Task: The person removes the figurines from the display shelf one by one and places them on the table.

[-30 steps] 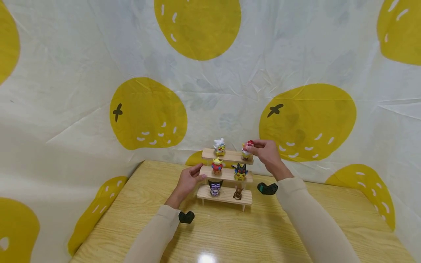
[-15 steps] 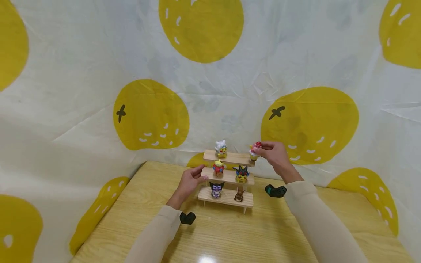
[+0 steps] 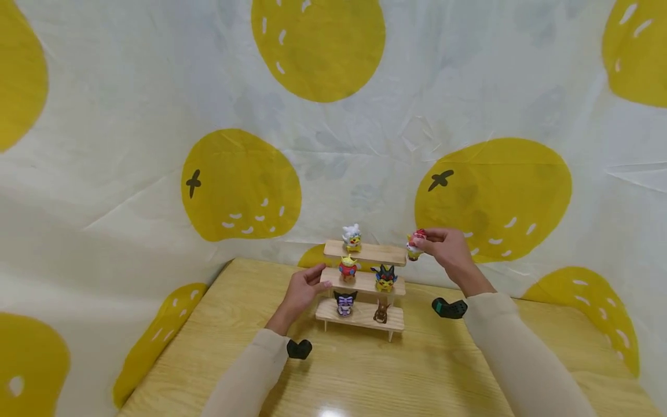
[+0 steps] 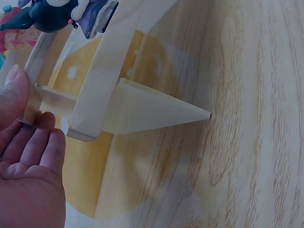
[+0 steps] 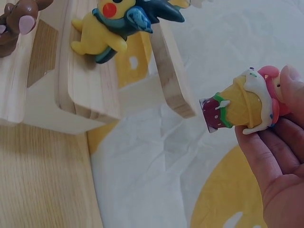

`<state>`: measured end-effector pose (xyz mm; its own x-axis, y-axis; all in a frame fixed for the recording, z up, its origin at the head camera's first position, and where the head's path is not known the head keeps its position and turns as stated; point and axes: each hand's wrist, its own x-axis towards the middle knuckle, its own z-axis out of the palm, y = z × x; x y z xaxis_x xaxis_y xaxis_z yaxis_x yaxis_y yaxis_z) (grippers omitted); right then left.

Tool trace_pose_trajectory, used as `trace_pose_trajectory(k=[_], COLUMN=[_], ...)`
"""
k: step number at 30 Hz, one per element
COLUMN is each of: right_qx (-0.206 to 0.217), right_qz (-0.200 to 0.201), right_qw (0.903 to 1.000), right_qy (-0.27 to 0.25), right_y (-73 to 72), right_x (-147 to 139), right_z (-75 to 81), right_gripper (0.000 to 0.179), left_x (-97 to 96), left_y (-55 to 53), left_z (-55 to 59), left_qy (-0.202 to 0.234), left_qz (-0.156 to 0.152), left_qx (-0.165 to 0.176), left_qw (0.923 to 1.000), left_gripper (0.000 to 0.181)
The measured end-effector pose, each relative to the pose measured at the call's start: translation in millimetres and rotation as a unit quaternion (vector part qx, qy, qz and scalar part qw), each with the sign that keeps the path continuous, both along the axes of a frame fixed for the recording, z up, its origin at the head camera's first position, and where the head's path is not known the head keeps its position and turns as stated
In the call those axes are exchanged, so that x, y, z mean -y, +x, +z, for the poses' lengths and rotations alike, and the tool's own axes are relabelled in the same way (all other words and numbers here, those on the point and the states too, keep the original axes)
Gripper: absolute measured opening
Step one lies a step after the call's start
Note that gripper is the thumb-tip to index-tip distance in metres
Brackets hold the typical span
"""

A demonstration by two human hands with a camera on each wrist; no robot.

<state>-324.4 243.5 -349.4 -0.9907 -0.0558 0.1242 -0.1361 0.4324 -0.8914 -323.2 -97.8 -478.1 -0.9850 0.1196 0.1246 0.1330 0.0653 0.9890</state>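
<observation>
A three-tier wooden display stand [image 3: 383, 253] bears several small figurines. My left hand [image 3: 302, 291] grips the left end of its middle shelf; the left wrist view shows the thumb above the board [image 4: 32, 102] and fingers beneath. Between right thumb and fingers, my right hand [image 3: 452, 253] pinches an ice-cream-cone figurine [image 5: 244, 102] with a pink top, white drips and a dark red base. In the head view it hangs just right of the top shelf's end, apart from the wood. A white-hooded yellow figurine [image 3: 352, 238] stands on the top shelf's left.
The middle shelf holds a red-clothed figurine [image 3: 347, 270] and a yellow figurine with a dark hood [image 3: 385, 279]. Below stand a black-and-purple figurine [image 3: 344, 304] and a brown one [image 3: 381, 313]. A wood-grain table [image 3: 365, 376] meets a fruit-patterned cloth [image 3: 354, 168] behind.
My right hand has carried the ice-cream-cone figurine from over the top shelf's right end out to the right, clear of the board. The left hand keeps its grip on the stand.
</observation>
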Motion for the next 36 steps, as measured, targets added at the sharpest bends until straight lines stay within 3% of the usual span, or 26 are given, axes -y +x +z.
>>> trace_pose_trajectory(k=[10, 27, 36], right_qx=[0.014, 0.019, 0.031], right_qz=[-0.003, -0.02, -0.024], right_qw=[0.9999, 0.9991, 0.9989], right_qy=[-0.006, 0.03, 0.026], right_y=[7.9, 13.5, 15.1], right_x=[-10.1, -20.8, -29.5], right_z=[-4.4, -5.0, -6.1], right_gripper=[0.054, 0.057, 0.06], left_x=[-1.5, -0.8, -2.4], left_y=[1.0, 3.0, -0.5], left_z=[-4.3, -2.5, -1.8], left_qy=[-0.001, 0.003, -0.001], left_qz=[0.004, 0.006, 0.003], left_qx=[-0.007, -0.007, -0.006], left_qw=[1.0, 1.0, 1.0], left_gripper=[0.056, 0.054, 0.056])
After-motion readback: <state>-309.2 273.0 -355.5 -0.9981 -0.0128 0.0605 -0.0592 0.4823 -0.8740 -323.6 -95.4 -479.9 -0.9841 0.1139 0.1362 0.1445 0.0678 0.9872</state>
